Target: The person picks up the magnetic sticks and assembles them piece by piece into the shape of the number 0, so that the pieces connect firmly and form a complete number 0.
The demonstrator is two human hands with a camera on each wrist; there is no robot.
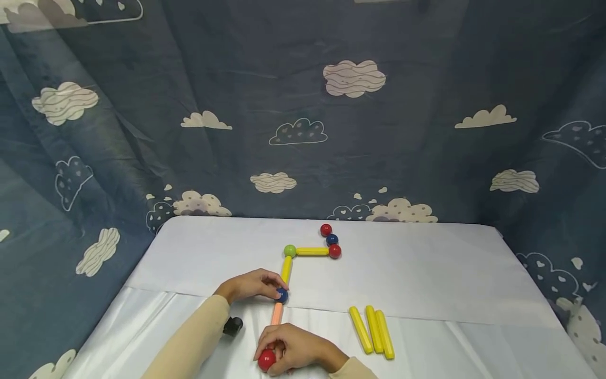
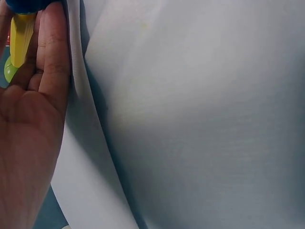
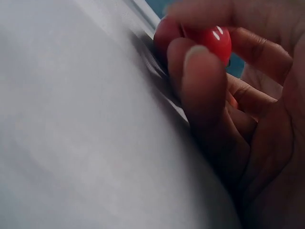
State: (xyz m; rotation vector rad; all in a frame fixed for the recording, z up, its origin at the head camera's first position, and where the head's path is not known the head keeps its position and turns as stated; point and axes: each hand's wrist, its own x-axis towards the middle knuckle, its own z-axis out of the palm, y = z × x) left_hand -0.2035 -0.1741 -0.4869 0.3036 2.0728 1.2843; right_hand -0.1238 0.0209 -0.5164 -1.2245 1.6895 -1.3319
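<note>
In the head view my left hand [image 1: 253, 285] pinches a blue ball [image 1: 282, 296] at the near end of a yellow stick [image 1: 286, 269]. That stick runs up to a green ball [image 1: 290, 251]. From there a second yellow stick [image 1: 312, 251] reaches right to a red ball [image 1: 334, 251]. My right hand [image 1: 300, 347] grips another red ball [image 1: 266, 360] near the table's front. A pale orange stick [image 1: 277, 313] lies between the two held balls, its near end hidden by the right hand. The right wrist view shows the thumb and fingers around the red ball [image 3: 217, 45].
Beyond the right end of the chain sit a small blue ball [image 1: 332, 239] and a red ball [image 1: 325, 229]. Several loose yellow sticks [image 1: 374, 329] lie to the right. A black object [image 1: 232, 326] is beside the left forearm. Cloud-patterned cloth [image 1: 293, 158] surrounds the white table [image 1: 426, 273].
</note>
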